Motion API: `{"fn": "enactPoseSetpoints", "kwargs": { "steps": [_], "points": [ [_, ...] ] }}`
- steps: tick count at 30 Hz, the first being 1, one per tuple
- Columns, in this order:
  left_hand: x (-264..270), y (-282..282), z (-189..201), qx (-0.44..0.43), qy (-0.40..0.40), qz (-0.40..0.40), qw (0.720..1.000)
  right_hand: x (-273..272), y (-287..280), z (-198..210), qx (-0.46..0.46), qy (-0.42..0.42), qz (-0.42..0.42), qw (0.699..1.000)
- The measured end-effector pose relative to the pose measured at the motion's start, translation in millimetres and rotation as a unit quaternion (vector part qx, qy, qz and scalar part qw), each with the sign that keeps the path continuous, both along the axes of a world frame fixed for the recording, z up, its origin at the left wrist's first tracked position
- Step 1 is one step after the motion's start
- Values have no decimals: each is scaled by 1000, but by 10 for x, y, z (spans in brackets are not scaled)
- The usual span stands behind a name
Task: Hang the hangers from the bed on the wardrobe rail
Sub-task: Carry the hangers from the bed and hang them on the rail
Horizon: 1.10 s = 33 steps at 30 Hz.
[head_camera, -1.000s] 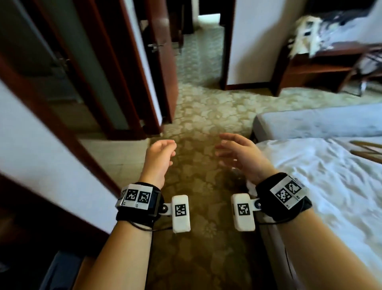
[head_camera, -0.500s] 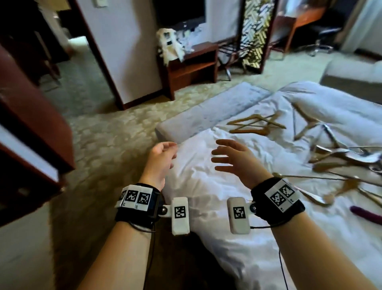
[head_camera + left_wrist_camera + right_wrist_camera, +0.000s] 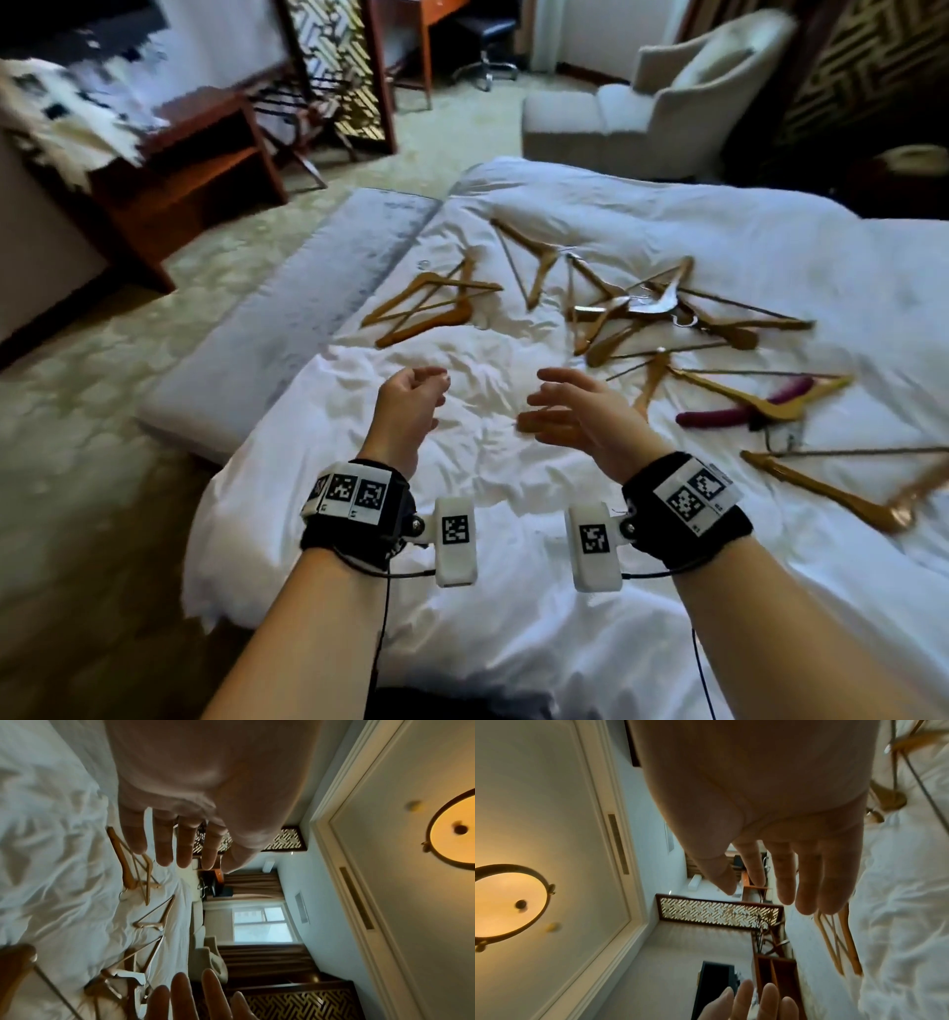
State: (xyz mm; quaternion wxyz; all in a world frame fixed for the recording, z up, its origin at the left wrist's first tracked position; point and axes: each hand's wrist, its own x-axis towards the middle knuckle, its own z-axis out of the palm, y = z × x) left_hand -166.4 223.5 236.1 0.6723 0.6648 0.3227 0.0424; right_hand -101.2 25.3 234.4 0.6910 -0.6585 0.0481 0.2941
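Several wooden hangers lie scattered on the white bed point(image 3: 513, 591). A crossed pair of hangers point(image 3: 431, 308) lies nearest, just beyond my hands. A tangled heap of hangers point(image 3: 647, 308) sits farther right, and a single hanger point(image 3: 842, 493) lies at the right edge. My left hand point(image 3: 411, 401) hovers above the sheet with loosely curled fingers and holds nothing. My right hand point(image 3: 570, 406) hovers beside it, fingers spread and relaxed, also holding nothing. The crossed pair of hangers point(image 3: 136, 868) shows past my left fingers point(image 3: 164, 850), and again as the hanger pair point(image 3: 839, 943) beyond my right fingers point(image 3: 808, 882). No wardrobe rail is in view.
A grey bench point(image 3: 287, 318) stands at the bed's foot on patterned carpet. A wooden shelf unit point(image 3: 169, 169) stands at the left, a pale armchair point(image 3: 667, 97) behind the bed. A purple padded hanger point(image 3: 734, 411) lies among the wooden ones.
The view has swung right from the doorway and carpet to the bed, bringing the hangers fully into sight. Both hands stay raised and hold nothing, now over the sheet.
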Motion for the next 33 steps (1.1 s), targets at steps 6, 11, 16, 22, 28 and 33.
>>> {"fn": "enactPoseSetpoints", "kwargs": {
  "steps": [6,11,16,22,28,33],
  "points": [
    [911,167,-329,-12,34,-89,995,457,28,-129,-23,29,-92,995],
    [1497,95,-776,-24,76,-172,982,681,-81,-414,-45,53,-161,985],
    [1873,-18,-1244,-23,127,-228,965,837,-192,-854,-32,117,-211,970],
    [2255,-120,-1818,-5,183,-250,951,1123,-216,-1530,-9,195,-243,950],
    [2581,-147,-2358,14,233,-245,941,1497,-97,-2256,4,278,-241,930],
    [2798,-164,-2868,28,279,-246,928,1775,-1,-2890,35,336,-236,911]
  ]
}}
